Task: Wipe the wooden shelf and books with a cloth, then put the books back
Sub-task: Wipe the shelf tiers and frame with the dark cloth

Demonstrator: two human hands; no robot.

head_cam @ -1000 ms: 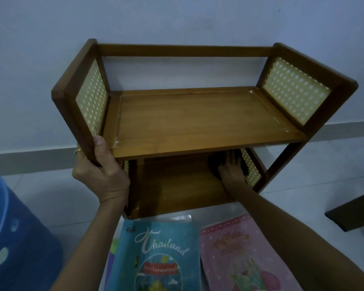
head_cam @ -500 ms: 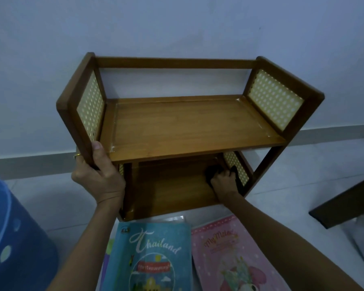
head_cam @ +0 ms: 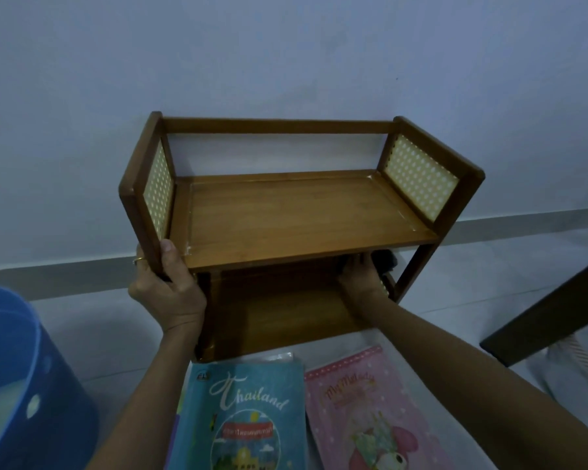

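Note:
A two-tier wooden shelf (head_cam: 306, 218) with yellow dotted side panels stands on the floor against the wall, both tiers bare. My left hand (head_cam: 168, 293) grips its front left post, thumb on the front edge. My right hand (head_cam: 360, 276) reaches into the lower tier at the right end and presses a dark cloth (head_cam: 384, 261) against the inside there; its fingers are partly hidden under the upper board. A blue "Thailand" book (head_cam: 245, 418) and a pink book (head_cam: 367, 412) lie flat on the floor in front of the shelf.
A blue plastic tub (head_cam: 24, 385) stands at the near left. A dark wooden board or furniture edge (head_cam: 550, 310) slants in at the right, with pale fabric beneath it. White tiled floor (head_cam: 92, 320) surrounds the shelf.
The view has pulled back and the shelf looks smaller. My right hand with the cloth has moved up and right inside the lower tier. My left hand keeps its grip on the post.

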